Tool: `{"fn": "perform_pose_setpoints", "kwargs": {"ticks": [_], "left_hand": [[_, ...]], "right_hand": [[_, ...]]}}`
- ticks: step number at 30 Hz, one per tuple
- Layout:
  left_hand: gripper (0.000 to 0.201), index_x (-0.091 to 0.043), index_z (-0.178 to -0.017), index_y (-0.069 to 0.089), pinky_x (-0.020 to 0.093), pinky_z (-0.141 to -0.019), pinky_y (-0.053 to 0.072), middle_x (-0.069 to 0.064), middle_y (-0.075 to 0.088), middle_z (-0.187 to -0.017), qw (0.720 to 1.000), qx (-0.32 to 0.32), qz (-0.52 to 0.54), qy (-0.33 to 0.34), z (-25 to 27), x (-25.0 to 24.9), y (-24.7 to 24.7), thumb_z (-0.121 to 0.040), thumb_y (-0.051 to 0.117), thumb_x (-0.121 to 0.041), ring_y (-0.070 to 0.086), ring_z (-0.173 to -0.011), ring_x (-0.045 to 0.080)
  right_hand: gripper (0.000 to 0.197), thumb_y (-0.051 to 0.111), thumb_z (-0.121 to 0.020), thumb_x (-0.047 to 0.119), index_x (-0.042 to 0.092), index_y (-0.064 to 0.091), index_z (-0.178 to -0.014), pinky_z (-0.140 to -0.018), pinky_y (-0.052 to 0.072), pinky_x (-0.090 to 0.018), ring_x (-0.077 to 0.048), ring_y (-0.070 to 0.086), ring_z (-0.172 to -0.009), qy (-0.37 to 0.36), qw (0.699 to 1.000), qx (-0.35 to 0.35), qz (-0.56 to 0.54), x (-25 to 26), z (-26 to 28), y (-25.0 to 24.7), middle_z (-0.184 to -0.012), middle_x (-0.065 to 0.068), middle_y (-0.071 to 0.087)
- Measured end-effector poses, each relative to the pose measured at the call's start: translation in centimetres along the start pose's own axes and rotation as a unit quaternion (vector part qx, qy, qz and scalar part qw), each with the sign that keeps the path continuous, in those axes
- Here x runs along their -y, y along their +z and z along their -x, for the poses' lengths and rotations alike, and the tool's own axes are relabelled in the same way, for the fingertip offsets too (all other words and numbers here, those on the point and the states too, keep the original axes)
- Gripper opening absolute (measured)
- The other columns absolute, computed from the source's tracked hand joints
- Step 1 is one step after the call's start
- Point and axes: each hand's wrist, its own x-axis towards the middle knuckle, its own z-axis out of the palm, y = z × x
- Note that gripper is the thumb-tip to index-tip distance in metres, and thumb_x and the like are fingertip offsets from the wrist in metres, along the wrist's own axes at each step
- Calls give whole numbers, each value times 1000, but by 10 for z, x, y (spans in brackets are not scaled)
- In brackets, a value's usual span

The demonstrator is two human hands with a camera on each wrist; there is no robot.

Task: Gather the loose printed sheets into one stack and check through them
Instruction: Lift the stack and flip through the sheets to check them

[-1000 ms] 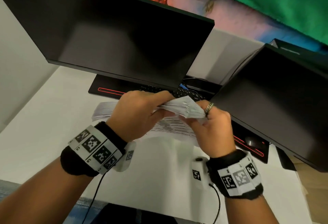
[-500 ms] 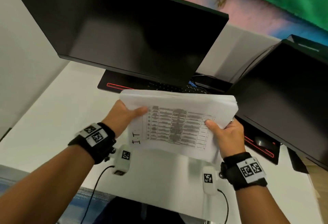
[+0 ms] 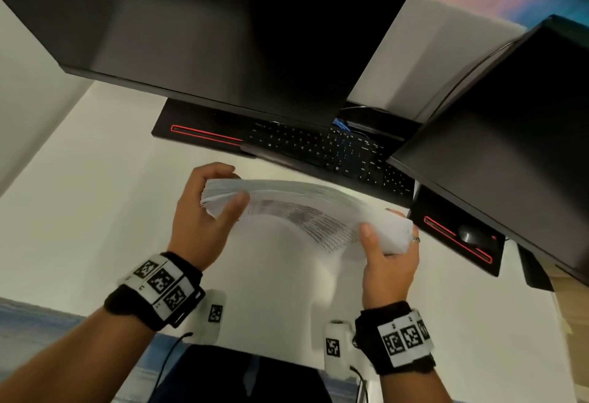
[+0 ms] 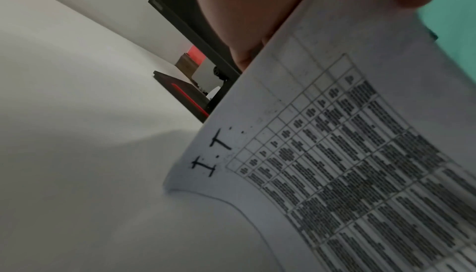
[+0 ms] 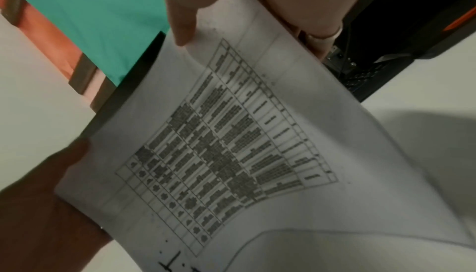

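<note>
Head view: stack [image 3: 302, 208] now tipped flat and bowed between both hands, top edge fanned, where half a second back the printed face stood toward the camera. Probably squaring or riffling, so gathering looks done and checking under way. Left hand [image 3: 204, 214] wrapped round the stack's left end, thumb on top; right hand [image 3: 387, 259] clamping the stack's right end. Held clear above the tabletop [image 3: 95, 179], short of the keyboard [image 3: 334, 147] beyond the stack. Monitor [image 3: 223, 36] overhanging beyond the stack, second monitor [image 3: 510, 147] close to its right end; freest room toward the body.

Left wrist view: near sheet [image 4: 335, 164] curling down, table and "I.T" mark legible.

Right wrist view: thumb [image 5: 180, 22] pinching the sheet's corner.
</note>
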Motion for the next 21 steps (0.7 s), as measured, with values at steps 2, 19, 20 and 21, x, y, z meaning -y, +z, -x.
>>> {"fn": "perform_pose_setpoints", "kwargs": {"ticks": [2,19,20,21], "left_hand": [[28,-36,-111,52,24,-70,57,-13,63,-101,999,-26,22,12,-2,-3,3,-85,60,-43,65,-89,9],[32,-5,-106,72,22,-83,50,6,74,-109,997,-50,53,-31,-18,-14,6,-97,41,-11,66,-101,21],[32,-6,-107,72,24,-84,51,6,74,-109,997,-50,55,-30,-19,-14,6,-98,41,-11,66,-102,21],[32,-6,-107,71,26,-86,51,6,74,-110,997,-48,58,-30,-19,-13,6,-98,41,-12,66,-103,22]], "right_hand": [[27,70,-90,8,23,61,-110,-82,56,-25,-4,68,-90,-20,1000,-13,-17,5,0,1,-99,3,67],[14,59,-85,7,19,66,-84,-93,52,-37,-23,66,-97,-68,994,-71,-44,17,-4,8,-86,0,77],[15,57,-84,8,20,65,-88,-91,51,-32,-24,65,-99,-67,993,-75,-53,18,-4,8,-86,0,77],[17,56,-84,9,22,65,-91,-91,49,-30,-25,63,-101,-67,993,-80,-62,17,-4,8,-87,-2,76]]}}
